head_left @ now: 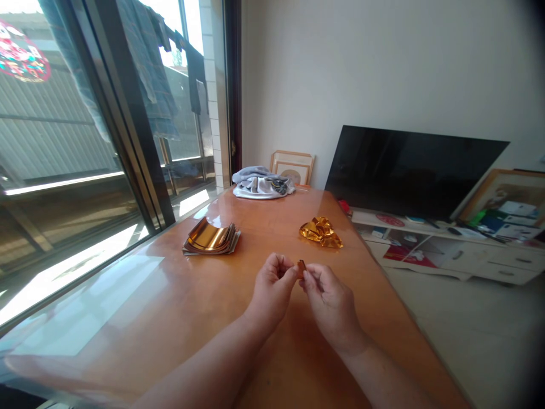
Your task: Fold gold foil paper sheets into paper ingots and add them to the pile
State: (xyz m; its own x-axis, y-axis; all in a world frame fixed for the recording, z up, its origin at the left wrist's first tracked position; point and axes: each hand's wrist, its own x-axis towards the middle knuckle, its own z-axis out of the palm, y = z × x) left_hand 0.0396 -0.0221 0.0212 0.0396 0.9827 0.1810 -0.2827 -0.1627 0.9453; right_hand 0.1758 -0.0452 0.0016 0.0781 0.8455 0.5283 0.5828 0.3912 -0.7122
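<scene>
Foil piece (301,269) | right of sheet stack (212,237), nearer the camera | left hand (275,285) and right hand (330,298): fingers nearly closed, both pinching it | step: seemingly folding or creasing | next move likely calls for steady grip, even pressure along edge

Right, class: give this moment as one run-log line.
right hand: pinching small orange-gold piece; left hand: at its left edge; gold sheet stack: table, left side; crumpled gold foil: beyond right hand
</scene>
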